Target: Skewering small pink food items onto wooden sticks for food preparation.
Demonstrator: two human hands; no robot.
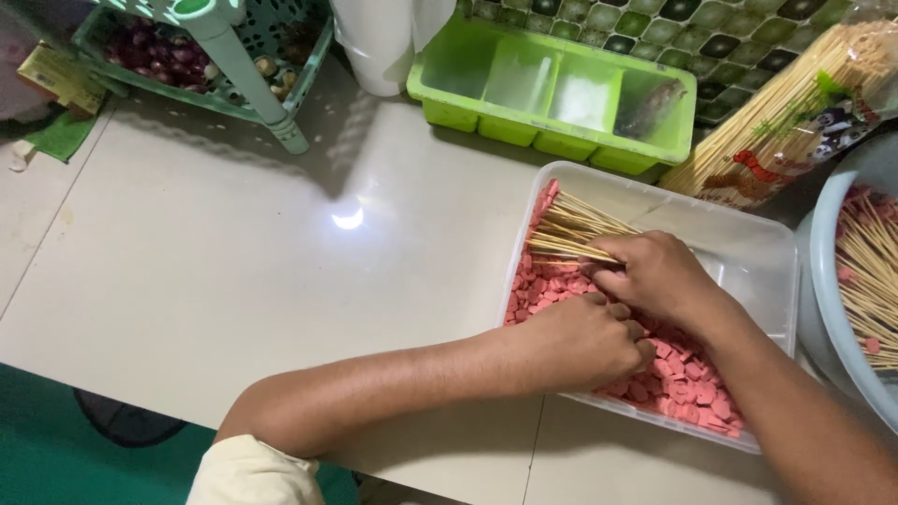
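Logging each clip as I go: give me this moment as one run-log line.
right hand: holds skewer bundle | left hand: in pink sausage slices | clear tub on table

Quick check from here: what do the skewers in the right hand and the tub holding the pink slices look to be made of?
Skewers: thin, pale tan, matte sticks, likely bamboo or wood; the right hand grips a fanned bundle. Tub: translucent, slightly glossy walls with rounded corners, so it looks like plastic. The left hand rests among the pink slices inside it.

Clear printed bag of bamboo skewers point(795, 112) top right; yellowish packet point(61, 77) top left
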